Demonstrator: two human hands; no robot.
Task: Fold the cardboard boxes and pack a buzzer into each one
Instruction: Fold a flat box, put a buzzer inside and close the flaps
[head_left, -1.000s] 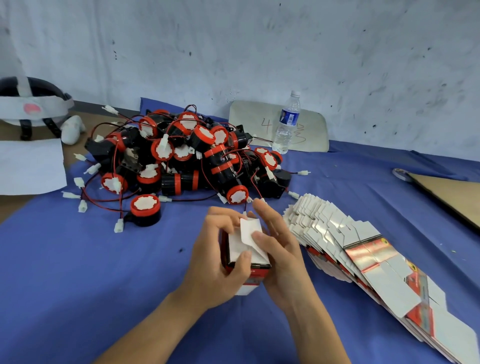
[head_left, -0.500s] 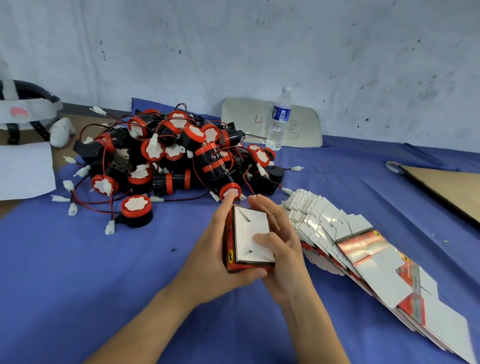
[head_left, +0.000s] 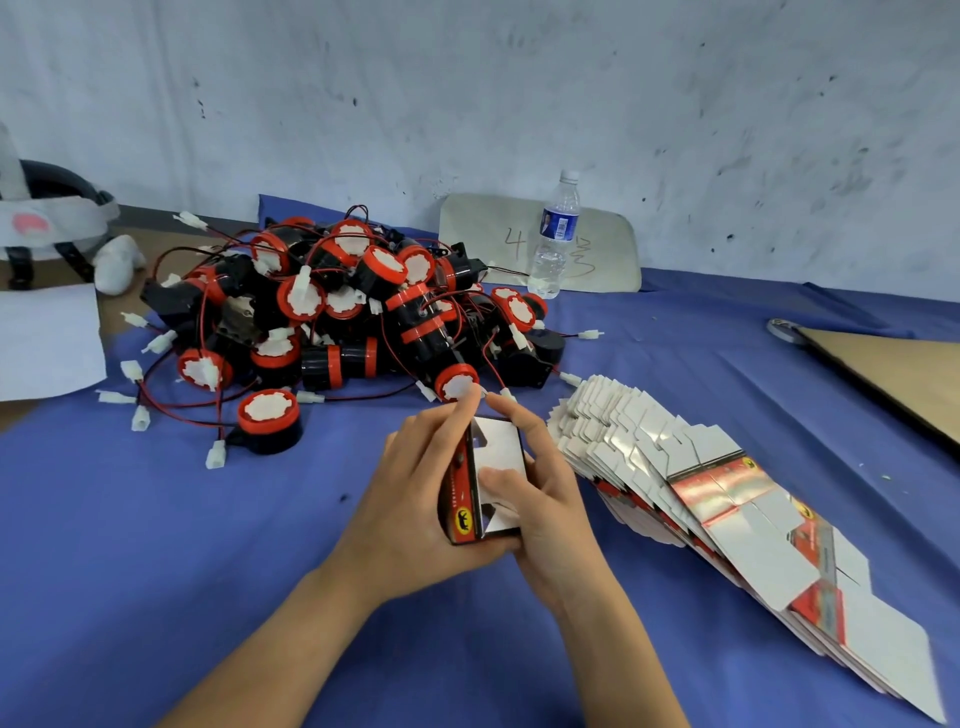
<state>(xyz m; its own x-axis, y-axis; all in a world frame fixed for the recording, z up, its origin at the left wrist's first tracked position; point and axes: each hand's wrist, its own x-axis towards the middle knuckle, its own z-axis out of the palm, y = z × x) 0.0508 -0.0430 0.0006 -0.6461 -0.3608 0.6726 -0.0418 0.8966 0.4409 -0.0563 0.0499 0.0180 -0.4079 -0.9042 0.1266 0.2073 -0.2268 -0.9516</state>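
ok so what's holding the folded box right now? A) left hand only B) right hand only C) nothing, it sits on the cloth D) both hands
D: the left hand grips the box by its red side, and the right hand wraps the other side, thumb on the white face.

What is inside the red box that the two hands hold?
Nothing inside shows. The red box presents only its white folded end flaps, gripped by the left hand and right hand; flaps and fingers cover the interior.
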